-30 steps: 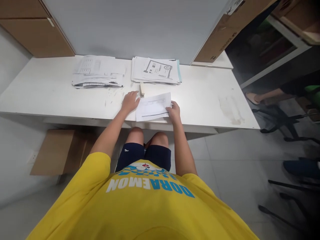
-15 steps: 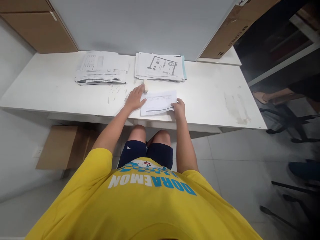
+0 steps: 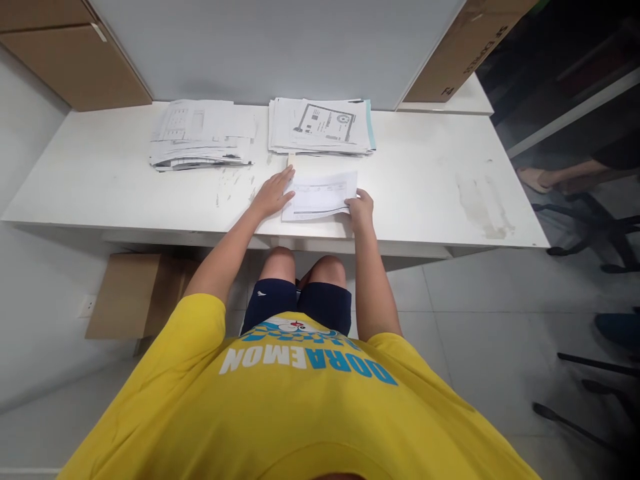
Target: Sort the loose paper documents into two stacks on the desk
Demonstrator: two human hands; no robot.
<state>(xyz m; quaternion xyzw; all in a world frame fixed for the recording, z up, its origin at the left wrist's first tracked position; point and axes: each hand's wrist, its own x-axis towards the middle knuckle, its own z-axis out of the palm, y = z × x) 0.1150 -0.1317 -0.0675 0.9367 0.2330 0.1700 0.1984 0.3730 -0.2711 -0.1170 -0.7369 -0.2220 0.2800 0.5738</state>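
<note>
A sheet of printed paper point(image 3: 320, 197) lies in front of me near the table's front edge, its right side slightly lifted. My right hand point(image 3: 361, 205) pinches that right edge, thumb on top. At the left edge of the sheet, my left hand point(image 3: 274, 192) lies palm down with its fingers stretched out. Its fingertips reach a small cream object point(image 3: 291, 160), perhaps a stapler, which is now mostly covered. Behind the sheet is a stack of printed papers point(image 3: 323, 127) with a teal edge on its right.
Another paper stack point(image 3: 203, 137) sits on the white table point(image 3: 415, 173), left of centre. Cardboard boxes stand at the back left point(image 3: 75, 67) and back right point(image 3: 465, 50); one more box point(image 3: 125, 293) is under the table. At the right, another person's foot point(image 3: 535, 179) shows near chair legs.
My left fingertips have moved over the small cream object, hiding more of it. My right hand still holds the sheet, which has tilted slightly. The camera view has shifted a little.
</note>
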